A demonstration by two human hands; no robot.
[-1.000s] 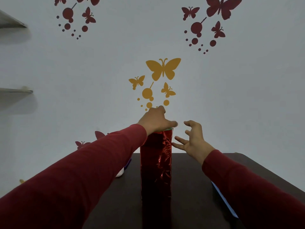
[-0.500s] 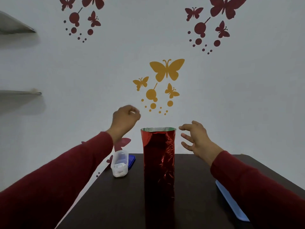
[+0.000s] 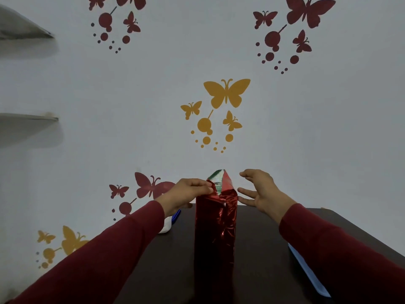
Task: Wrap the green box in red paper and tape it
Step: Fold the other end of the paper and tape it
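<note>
A tall box is standing upright near the middle of the dark table, sheathed in shiny red paper that is catching light along creases and wrinkles down its near face. At the top, the paper is rising past the box into a peak, its silvery inner side showing with a tinge of green, and one red flap is slanting down the right of that peak. The left hand is at the top left corner of the wrap, its thumb and fingertips pinching a small curled edge of the paper there. The right hand is hovering just right of the top, fingers spread and slightly bent, holding nothing; whether any fingertip is touching the paper cannot be told. Both arms are wearing dark red sleeves. On the far left of the table, partly hidden behind the left wrist, a white tub is lying beside a blue lid. A pale blue sheet is lying along the table's right edge. Butterfly stickers are dotting the wall behind.
</note>
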